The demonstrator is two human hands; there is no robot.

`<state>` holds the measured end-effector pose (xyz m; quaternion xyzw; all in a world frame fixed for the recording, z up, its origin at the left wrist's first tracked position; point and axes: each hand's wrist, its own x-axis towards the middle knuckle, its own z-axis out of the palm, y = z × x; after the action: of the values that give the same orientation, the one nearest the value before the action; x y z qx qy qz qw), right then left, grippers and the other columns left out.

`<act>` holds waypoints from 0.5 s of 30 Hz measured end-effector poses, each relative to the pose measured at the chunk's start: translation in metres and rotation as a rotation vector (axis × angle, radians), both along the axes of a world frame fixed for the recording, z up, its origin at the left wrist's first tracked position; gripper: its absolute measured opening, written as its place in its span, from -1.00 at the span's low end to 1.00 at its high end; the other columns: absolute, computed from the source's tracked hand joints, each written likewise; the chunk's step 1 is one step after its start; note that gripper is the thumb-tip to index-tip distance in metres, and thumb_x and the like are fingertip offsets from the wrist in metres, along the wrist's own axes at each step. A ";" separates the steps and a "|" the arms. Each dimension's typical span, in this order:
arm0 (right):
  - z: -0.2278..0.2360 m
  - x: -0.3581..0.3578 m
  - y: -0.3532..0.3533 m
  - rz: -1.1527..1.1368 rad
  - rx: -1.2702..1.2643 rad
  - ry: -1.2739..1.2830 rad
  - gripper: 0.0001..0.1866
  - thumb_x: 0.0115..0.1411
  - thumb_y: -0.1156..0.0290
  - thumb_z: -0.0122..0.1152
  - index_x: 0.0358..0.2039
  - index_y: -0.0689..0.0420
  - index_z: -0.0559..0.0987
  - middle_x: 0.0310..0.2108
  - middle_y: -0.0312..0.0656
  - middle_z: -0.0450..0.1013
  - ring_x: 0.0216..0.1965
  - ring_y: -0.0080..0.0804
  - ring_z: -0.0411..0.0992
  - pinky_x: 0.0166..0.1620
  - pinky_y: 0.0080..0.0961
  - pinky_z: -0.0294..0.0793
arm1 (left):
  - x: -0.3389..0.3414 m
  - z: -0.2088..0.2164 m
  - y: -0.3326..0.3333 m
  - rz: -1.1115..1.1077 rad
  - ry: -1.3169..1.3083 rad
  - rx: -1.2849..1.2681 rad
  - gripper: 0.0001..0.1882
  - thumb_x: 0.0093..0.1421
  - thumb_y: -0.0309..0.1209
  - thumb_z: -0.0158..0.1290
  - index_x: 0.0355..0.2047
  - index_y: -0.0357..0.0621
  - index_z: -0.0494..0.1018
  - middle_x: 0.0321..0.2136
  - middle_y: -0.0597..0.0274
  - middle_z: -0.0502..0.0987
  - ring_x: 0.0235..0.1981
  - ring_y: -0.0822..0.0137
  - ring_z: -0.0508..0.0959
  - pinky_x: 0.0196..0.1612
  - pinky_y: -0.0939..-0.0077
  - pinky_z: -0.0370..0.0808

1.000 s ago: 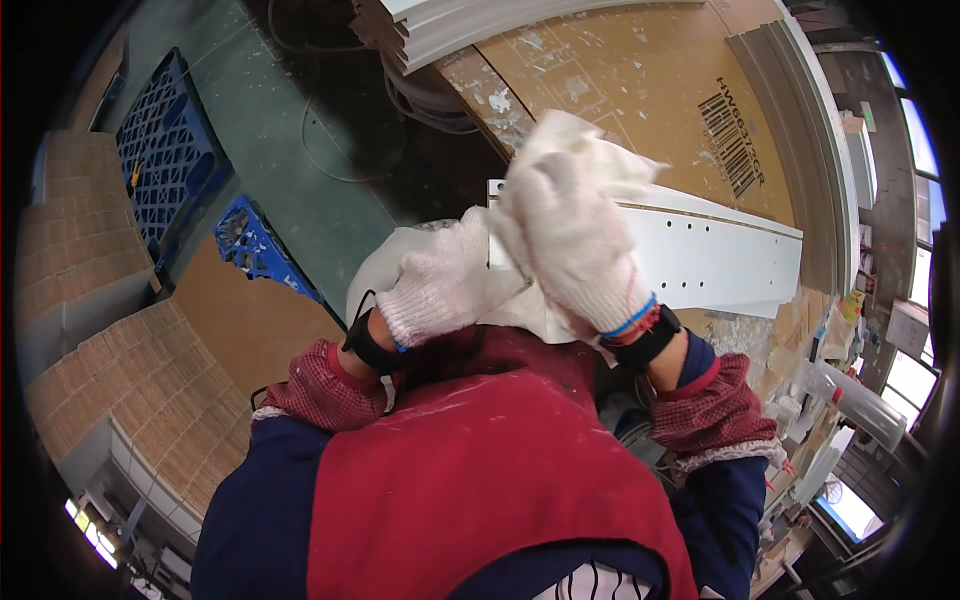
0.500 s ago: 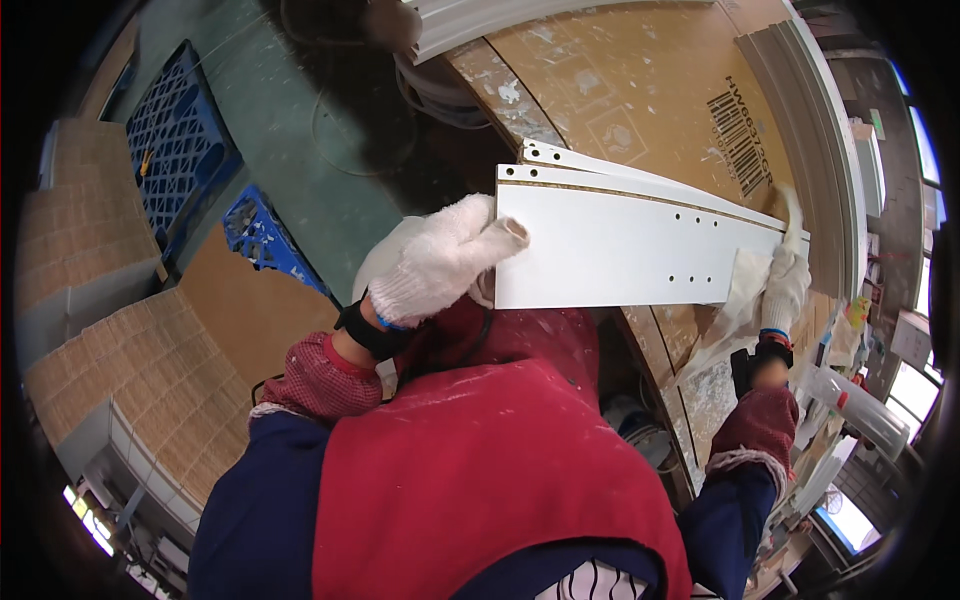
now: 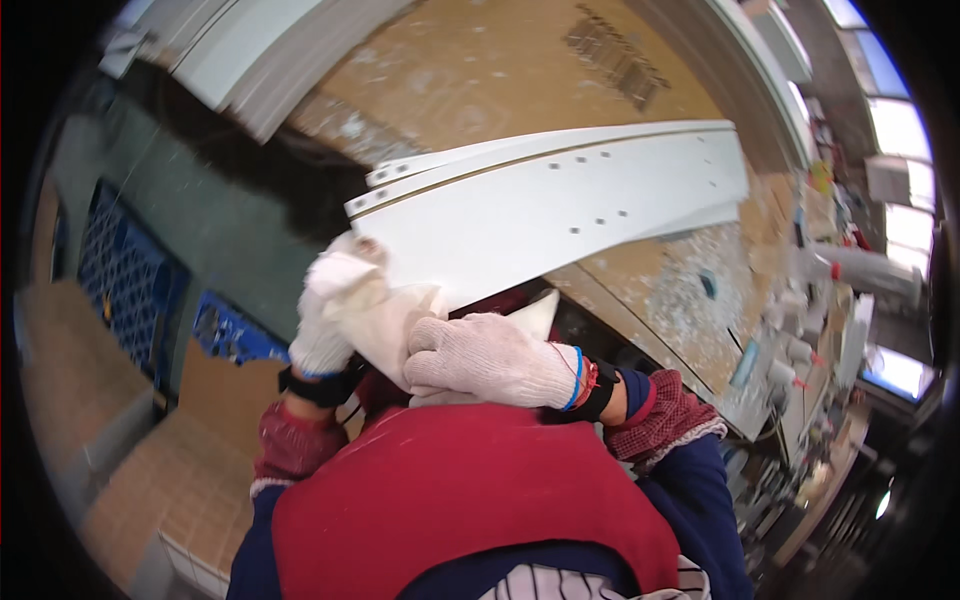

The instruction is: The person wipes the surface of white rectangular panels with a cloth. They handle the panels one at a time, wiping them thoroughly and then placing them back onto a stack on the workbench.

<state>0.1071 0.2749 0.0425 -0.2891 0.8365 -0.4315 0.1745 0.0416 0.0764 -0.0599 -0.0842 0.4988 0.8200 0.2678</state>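
Note:
A stack of long white panels with drilled holes slants across the bench in front of me. At its left end my left hand, in a white knit glove, is closed at the corner of the top panel, its thumb up by the edge. An off-white cloth lies against that hand and partly hides its fingers. My right hand, also gloved, is closed on the cloth close to my red apron, below the panels' near edge. Cloth also sticks out behind the right hand.
Beneath the panels is a workbench splashed with white, with a cardboard sheet on it. White mouldings lie at the far left. Blue plastic pallets are on the left floor. Bottles stand on the right.
My right hand has brought the cloth from the panels' right end to beside my left hand. The panels now appear farther left and tilted, and the view has turned.

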 end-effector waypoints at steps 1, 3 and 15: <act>0.007 0.004 0.017 -0.032 -0.029 -0.066 -0.78 0.11 0.23 0.28 -0.38 0.08 0.49 -0.34 -0.08 0.38 -0.35 -0.15 0.46 -0.33 -0.31 0.48 | 0.004 -0.007 -0.002 0.127 -0.124 0.152 -0.69 0.32 -0.24 -0.12 -0.11 -0.20 0.43 -0.30 0.08 0.47 -0.09 0.26 0.48 -0.02 0.44 0.40; 0.022 0.018 0.066 -0.338 -0.081 0.036 -0.79 0.10 0.27 0.28 -0.37 0.13 0.53 -0.34 -0.07 0.41 -0.36 -0.13 0.45 -0.30 -0.31 0.48 | -0.006 -0.003 0.000 -0.009 -0.082 0.192 -0.69 0.33 -0.27 -0.13 -0.16 -0.29 0.43 -0.34 0.15 0.47 -0.19 0.32 0.48 -0.10 0.53 0.38; 0.024 0.194 0.281 -2.085 0.053 0.395 -0.78 0.27 0.27 0.17 -0.31 0.19 0.50 -0.45 -0.45 0.34 -0.42 -0.73 0.21 -0.37 -0.71 0.26 | -0.029 0.024 -0.054 -0.028 0.161 -0.415 -0.64 0.39 -0.31 -0.17 0.06 -0.33 0.29 0.04 0.08 0.41 -0.01 0.30 0.48 0.05 0.45 0.42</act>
<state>0.3015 0.5564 0.0669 0.5098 0.6937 -0.2950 -0.4145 0.0130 0.0221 -0.0360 -0.0648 0.6777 0.7001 0.2154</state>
